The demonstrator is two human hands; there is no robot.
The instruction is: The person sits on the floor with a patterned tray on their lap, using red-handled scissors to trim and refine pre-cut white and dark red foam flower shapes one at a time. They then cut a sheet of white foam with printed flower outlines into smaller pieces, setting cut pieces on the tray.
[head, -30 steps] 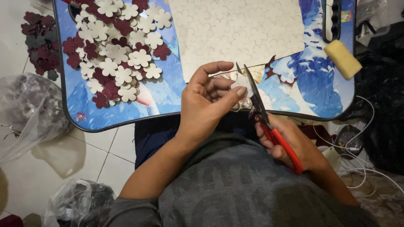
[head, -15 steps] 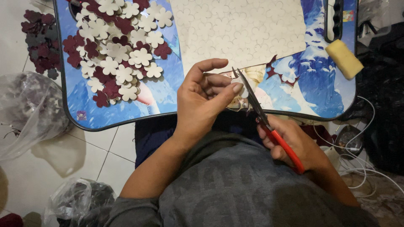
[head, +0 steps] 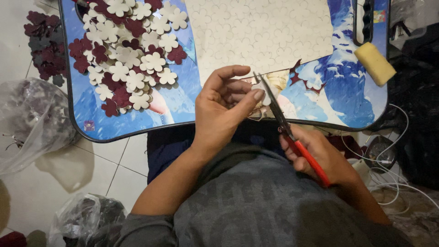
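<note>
My left hand [head: 226, 112] pinches a small cream flower-shaped cutout [head: 262, 93] between thumb and fingers, just above the near edge of a blue lap table [head: 128, 123]. In my right hand [head: 322, 158] are red-handled scissors [head: 286, 126]; their dark blades point up and away and meet the cutout at its right side. A cream sheet [head: 260, 32] marked with flower outlines lies on the table behind my hands. On the table's left side is a heap of cream and maroon flower cutouts [head: 125, 55].
A yellow sponge block [head: 375, 63] lies at the table's right end. Maroon scraps [head: 306, 82] sit near the sheet. More maroon flowers [head: 43, 45] and clear plastic bags [head: 32, 119] are on the tiled floor at left. White cables [head: 398, 183] trail at right.
My left hand has turned the cutout slightly and the scissors have shifted a little with it; the blades stay against the piece.
</note>
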